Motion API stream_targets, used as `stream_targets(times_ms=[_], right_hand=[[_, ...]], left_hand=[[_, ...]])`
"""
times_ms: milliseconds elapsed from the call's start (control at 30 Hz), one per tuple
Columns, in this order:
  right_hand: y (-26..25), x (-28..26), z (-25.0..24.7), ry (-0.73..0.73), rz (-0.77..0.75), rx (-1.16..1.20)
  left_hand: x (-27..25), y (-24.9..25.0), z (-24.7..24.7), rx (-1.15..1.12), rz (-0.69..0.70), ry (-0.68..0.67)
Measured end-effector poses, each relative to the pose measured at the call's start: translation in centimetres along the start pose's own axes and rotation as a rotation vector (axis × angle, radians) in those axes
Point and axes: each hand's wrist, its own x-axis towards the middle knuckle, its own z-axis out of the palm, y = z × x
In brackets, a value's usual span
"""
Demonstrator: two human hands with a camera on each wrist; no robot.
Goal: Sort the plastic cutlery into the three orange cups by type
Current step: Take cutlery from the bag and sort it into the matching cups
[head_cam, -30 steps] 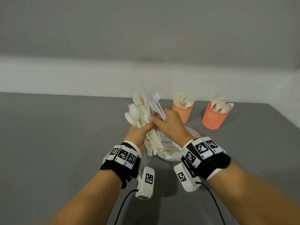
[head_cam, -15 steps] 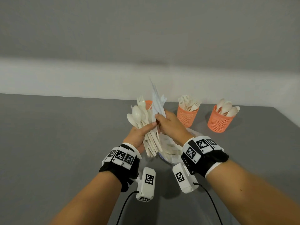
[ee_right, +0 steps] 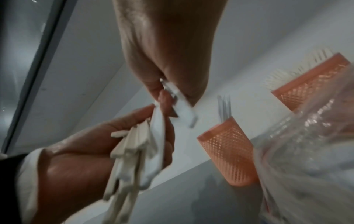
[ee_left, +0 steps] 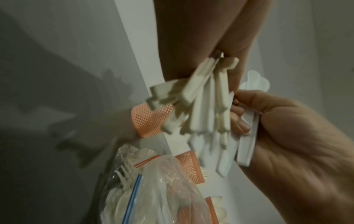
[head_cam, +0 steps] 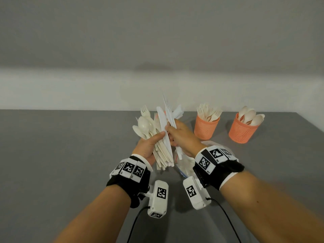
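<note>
Since the earlier frames the white knives (head_cam: pixel 169 116) have swung from a rightward lean to nearly upright, blades above the right hand (head_cam: pixel 182 137); its fingers (ee_left: pixel 240 123) pinch their handles. Left hand (head_cam: pixel 149 146) fingers are curled round the mixed cutlery bundle (head_cam: pixel 158 142), thumb across the front. Beyond the fingers, on the table (head_cam: pixel 61 155): fork cup (head_cam: pixel 206 127), spoon cup (head_cam: pixel 242 130). Third cup (ee_left: pixel 151 119) sits behind the bundle. Plastic bag (ee_left: pixel 153 181) lies below the hands.

on the table (head_cam: pixel 70 155), the fork cup (head_cam: pixel 205 127) stands left of the spoon cup (head_cam: pixel 242 131), both behind the bag (head_cam: pixel 184 165); a third cup (ee_left: pixel 151 119) sits farther left, behind the held cutlery bundle (head_cam: pixel 157 137).
</note>
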Motion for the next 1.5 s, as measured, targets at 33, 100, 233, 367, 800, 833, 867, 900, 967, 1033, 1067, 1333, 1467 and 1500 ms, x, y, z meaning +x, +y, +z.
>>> stream_targets(times_ms=[33,100,233,367,800,833,867,900,967,1033,1067,1333,1467,1500], right_hand=[[0.1,0.1,-0.1,-0.006,0.017,0.022],[0.1,0.2,-0.3,-0.014,0.012,0.055],[-0.3,0.9,-1.0,0.016,-0.037,0.054],[-1.5,3.1,-3.4,0.16,-0.052,0.06],[-3.6,11.5,-2.5,0.329,-0.367,0.252],[-2.9,11.8,-2.1,0.332,-0.376,0.253],[-2.3,12.1,-1.7,0.328,-0.374,0.257],[-1.6,12.4,-1.4,0.322,-0.36,0.249],[-0.2,12.9,-1.2,0.323,-0.31,0.194],[0.8,13.4,-1.0,0.312,-0.275,0.164],[1.2,13.6,-1.0,0.304,-0.269,0.153],[2.1,14.3,-1.2,0.2,-0.243,-0.075],[1.2,14.6,-1.8,0.094,-0.233,-0.371],[0.8,14.5,-2.1,0.071,-0.252,-0.436]], left_hand=[[0.2,0.1,0.0,0.013,-0.002,-0.006],[0.4,0.4,0.3,0.038,-0.001,-0.025],[1.1,0.1,0.4,0.019,0.022,0.026],[2.1,0.6,-0.2,-0.016,0.014,0.199],[2.9,2.7,-1.6,0.096,0.074,0.189],[3.0,2.8,-1.7,0.103,0.08,0.198],[3.2,2.9,-1.8,0.108,0.088,0.205],[3.3,3.1,-1.8,0.113,0.097,0.215],[3.7,3.3,-2.0,0.117,0.112,0.22],[4.1,3.5,-2.2,0.114,0.122,0.217],[4.4,3.5,-2.2,0.112,0.126,0.218],[5.7,2.8,-1.9,0.167,0.105,0.13],[5.5,2.6,-1.5,0.188,0.106,0.097],[5.4,2.7,-1.4,0.197,0.104,0.073]])
